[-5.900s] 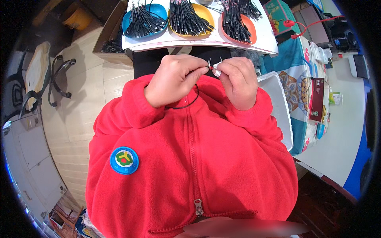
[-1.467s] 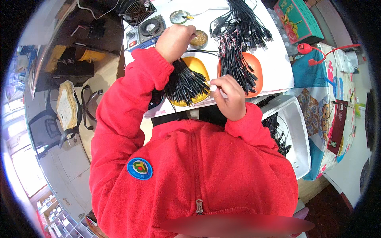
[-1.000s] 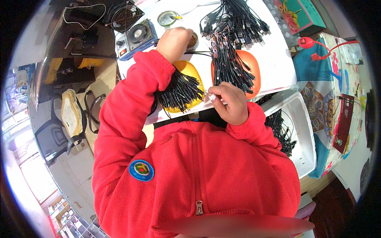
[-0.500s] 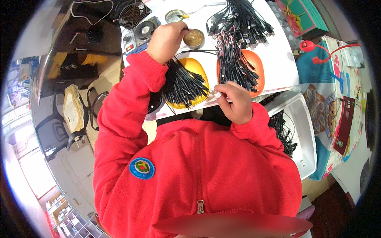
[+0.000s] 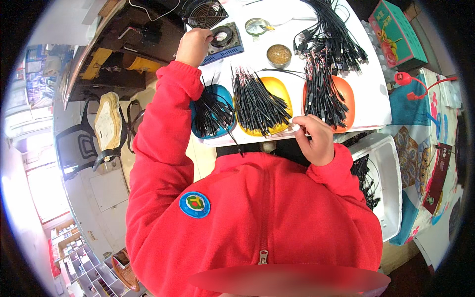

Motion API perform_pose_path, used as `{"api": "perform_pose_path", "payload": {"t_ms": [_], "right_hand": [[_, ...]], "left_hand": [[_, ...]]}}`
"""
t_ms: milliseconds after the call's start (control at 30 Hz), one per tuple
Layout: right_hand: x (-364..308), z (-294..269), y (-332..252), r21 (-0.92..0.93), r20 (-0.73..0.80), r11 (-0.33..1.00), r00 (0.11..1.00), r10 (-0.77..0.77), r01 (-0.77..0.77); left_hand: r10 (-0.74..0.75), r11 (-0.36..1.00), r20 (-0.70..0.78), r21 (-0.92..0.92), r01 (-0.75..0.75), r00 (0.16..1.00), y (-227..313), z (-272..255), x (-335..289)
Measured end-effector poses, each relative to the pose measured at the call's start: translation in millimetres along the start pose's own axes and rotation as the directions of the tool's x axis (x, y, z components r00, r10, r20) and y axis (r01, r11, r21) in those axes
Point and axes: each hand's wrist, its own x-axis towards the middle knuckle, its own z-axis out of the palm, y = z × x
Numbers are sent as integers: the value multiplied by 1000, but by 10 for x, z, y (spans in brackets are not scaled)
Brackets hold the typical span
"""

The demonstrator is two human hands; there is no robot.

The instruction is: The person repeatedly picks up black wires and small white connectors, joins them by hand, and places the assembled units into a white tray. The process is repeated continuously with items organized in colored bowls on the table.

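At the far left of the white table, my left hand (image 5: 194,47) is closed in a pinch beside the round dark well of a small blue-and-grey heating unit (image 5: 226,43). Whatever sits between its fingertips is hidden. Near the front edge, my right hand (image 5: 316,139) pinches a small white piece (image 5: 296,126) by the yellow tray (image 5: 280,89). Black cables (image 5: 260,106) with thin stripped ends fan across that tray. More cables lie over the blue tray (image 5: 226,94) on its left and the orange tray (image 5: 348,94) on its right. A round tin of amber-brown material (image 5: 279,55) stands behind the yellow tray.
A small fan (image 5: 204,15) stands behind the heating unit. An open lid (image 5: 257,26) lies near the tin. Bundled black cables (image 5: 336,37) fill the back right. A white foam box (image 5: 393,198) with cables stands at my right, and a chair (image 5: 109,128) at my left.
My left hand has moved from beside the amber tin leftward to the heating unit. The view has shifted, uncovering the blue tray. My right hand keeps its pinch near the yellow tray.
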Motion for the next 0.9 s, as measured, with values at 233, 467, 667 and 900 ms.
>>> {"api": "perform_pose_path", "payload": {"t_ms": [233,467,667,900], "right_hand": [[11,11,37,-31,23,999,1000,-11,11],[27,-15,41,-18,34,1000,999,23,-22],[33,-24,33,-27,13,1000,1000,-6,6],[-68,-28,-68,-73,-7,997,1000,-17,16]], "left_hand": [[52,993,106,96,-62,993,-139,117,71],[115,970,203,188,-154,972,-171,165,220],[157,955,216,217,-205,964,-185,199,264],[90,993,90,68,-96,992,63,-138,138]]}}
